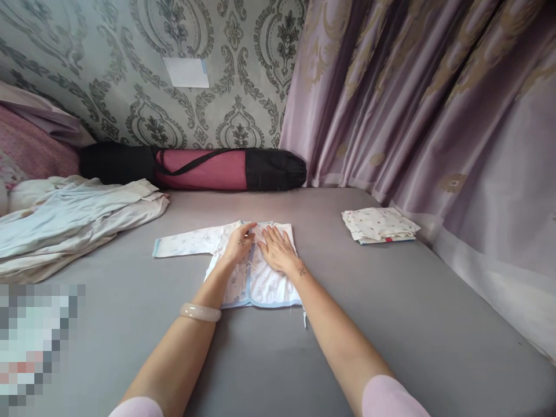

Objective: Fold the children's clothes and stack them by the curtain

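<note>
A small white baby shirt (237, 284) with a faint print and light blue edging lies front up on the grey bed surface. One sleeve stretches out to the left; the other does not show on the right. My right hand (278, 250) rests flat on the right front panel, fingers spread. Near the collar, my left hand (238, 244) lies over the left front panel, its thumb apart from the forefinger and its other fingers partly hidden. A white tie hangs out at the shirt's lower right corner.
A folded printed cloth (380, 225) lies to the right, near the purple curtain (369, 104). Rumpled pale clothes (95, 211) are heaped at the left. A black and pink long bag (204, 169) lies along the patterned wall. The lower left corner is pixelated.
</note>
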Demonstrator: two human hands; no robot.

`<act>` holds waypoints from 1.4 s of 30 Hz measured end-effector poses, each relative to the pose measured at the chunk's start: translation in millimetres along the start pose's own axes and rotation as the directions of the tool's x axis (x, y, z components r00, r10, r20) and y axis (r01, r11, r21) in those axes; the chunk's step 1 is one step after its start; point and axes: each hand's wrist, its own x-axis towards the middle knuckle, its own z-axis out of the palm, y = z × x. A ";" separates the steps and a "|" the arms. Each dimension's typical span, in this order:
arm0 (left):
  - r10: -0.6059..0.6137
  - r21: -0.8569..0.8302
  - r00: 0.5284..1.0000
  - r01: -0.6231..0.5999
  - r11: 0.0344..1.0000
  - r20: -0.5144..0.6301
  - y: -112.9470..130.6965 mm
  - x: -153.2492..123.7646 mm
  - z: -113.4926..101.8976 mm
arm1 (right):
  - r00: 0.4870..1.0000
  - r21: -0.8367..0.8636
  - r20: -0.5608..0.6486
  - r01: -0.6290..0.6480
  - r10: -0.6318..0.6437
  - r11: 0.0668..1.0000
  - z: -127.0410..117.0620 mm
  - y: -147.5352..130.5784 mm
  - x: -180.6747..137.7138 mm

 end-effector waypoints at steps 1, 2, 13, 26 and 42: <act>0.002 0.015 1.000 -0.002 1.000 -0.001 -0.7 -0.1 0.1 | 1.000 -0.008 -0.004 -0.007 0.007 1.000 0.9 1.1 -0.4; 0.006 0.029 1.000 -0.006 1.000 -0.003 -0.9 -0.3 -0.2 | 1.000 -0.014 -0.010 -0.015 0.015 1.000 1.5 2.0 -0.6; 0.031 0.132 0.999 -0.028 0.991 -0.018 10.9 -3.4 -12.9 | 0.994 -0.050 -0.059 -0.100 0.097 0.994 -2.5 -0.6 -0.5; 0.146 0.303 0.989 -0.142 0.942 0.011 -4.8 -2.9 -5.0 | 0.969 -0.074 -0.070 -0.243 0.238 0.967 4.9 7.8 -0.4; 0.116 0.571 0.988 -0.153 0.807 0.100 -9.6 -3.5 5.0 | 0.948 -0.094 -0.131 -0.302 0.289 0.949 7.6 11.5 -3.0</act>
